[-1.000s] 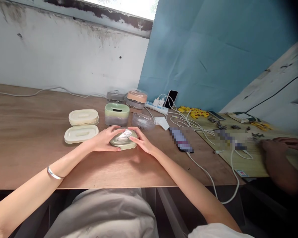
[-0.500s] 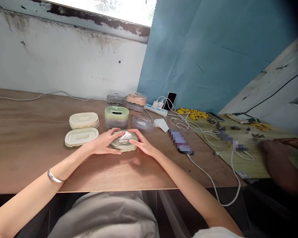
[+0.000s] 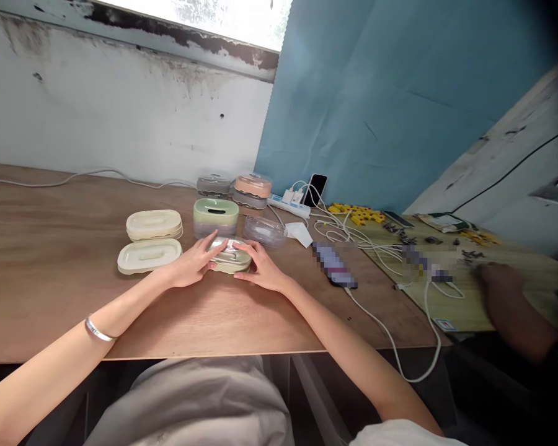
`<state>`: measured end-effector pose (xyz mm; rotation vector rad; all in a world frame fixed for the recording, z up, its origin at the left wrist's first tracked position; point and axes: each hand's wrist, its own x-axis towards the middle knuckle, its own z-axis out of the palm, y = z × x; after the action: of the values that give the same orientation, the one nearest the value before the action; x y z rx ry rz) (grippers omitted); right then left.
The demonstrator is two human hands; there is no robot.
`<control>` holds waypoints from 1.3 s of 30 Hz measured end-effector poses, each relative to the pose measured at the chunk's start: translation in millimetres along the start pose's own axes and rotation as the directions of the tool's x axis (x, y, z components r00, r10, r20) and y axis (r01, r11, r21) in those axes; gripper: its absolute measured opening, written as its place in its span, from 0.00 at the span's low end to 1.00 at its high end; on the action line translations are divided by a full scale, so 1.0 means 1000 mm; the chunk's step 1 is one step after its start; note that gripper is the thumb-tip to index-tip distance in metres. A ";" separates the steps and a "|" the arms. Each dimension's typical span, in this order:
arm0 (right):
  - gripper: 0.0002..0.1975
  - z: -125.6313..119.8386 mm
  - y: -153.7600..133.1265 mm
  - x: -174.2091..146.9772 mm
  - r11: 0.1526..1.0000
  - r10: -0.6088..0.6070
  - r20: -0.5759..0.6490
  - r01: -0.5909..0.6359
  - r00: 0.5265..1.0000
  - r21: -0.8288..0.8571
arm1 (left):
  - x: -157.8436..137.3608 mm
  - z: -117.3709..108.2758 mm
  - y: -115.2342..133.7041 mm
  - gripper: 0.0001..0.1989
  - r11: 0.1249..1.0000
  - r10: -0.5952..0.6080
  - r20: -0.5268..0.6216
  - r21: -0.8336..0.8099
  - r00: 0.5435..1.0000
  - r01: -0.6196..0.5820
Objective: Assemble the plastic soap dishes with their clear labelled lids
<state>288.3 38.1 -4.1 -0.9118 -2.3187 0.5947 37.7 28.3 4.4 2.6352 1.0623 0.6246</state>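
In front of me on the wooden table sits an oval soap box [image 3: 231, 265] with a cream base and a clear lid. My left hand [image 3: 191, 262] holds its left side, fingers reaching over the lid. From the right, my right hand [image 3: 264, 270] grips it, with fingers on top and the thumb low at the front. Right behind stands a green slotted tray [image 3: 216, 207] on a clear lower part. Cream oval pieces, one stack [image 3: 153, 224] and a nearer one [image 3: 149, 256], lie to the left. A clear oval cover [image 3: 265, 231] is behind my right hand.
Grey [image 3: 214, 184] and peach [image 3: 253, 185] boxes stand at the back. To the right are a power strip [image 3: 288, 205], white cables, a phone [image 3: 315, 189] and a blurred-out device [image 3: 333, 265]. Another person's hand [image 3: 500, 275] works at the adjoining table among yellow pieces [image 3: 357, 213].
My hands have shifted slightly on the soap box, which has moved a little away from me. The left fingers reach further over its lid. The other person's hand has moved.
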 end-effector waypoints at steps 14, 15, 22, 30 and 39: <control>0.34 -0.004 0.003 -0.001 1.000 -0.024 0.029 0.025 0.999 -0.011 | -0.001 -0.011 0.001 0.29 0.999 -0.019 -0.024 0.049 1.000 0.020; 0.34 -0.004 0.003 -0.001 1.000 -0.029 0.030 0.030 0.999 -0.010 | -0.001 -0.011 0.001 0.29 0.999 -0.017 -0.026 0.049 1.000 0.018; 0.32 -0.006 0.003 -0.001 0.999 -0.041 0.029 0.041 0.999 -0.010 | -0.001 -0.012 0.002 0.29 0.999 -0.006 -0.033 0.035 0.999 0.007; 0.17 -0.013 -0.013 -0.002 0.979 -0.178 -0.163 0.159 0.970 -0.126 | 0.002 -0.007 0.019 0.41 0.997 0.059 0.017 -0.042 0.998 -0.058; 0.20 -0.026 -0.028 -0.003 0.922 -0.247 0.017 0.241 0.969 -0.303 | 0.002 0.001 0.018 0.55 0.997 -0.055 0.066 0.063 0.996 0.051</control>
<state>293.5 21.7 30.3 -0.7366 -2.4958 0.1239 50.2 16.8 10.2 2.6499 1.1443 0.4961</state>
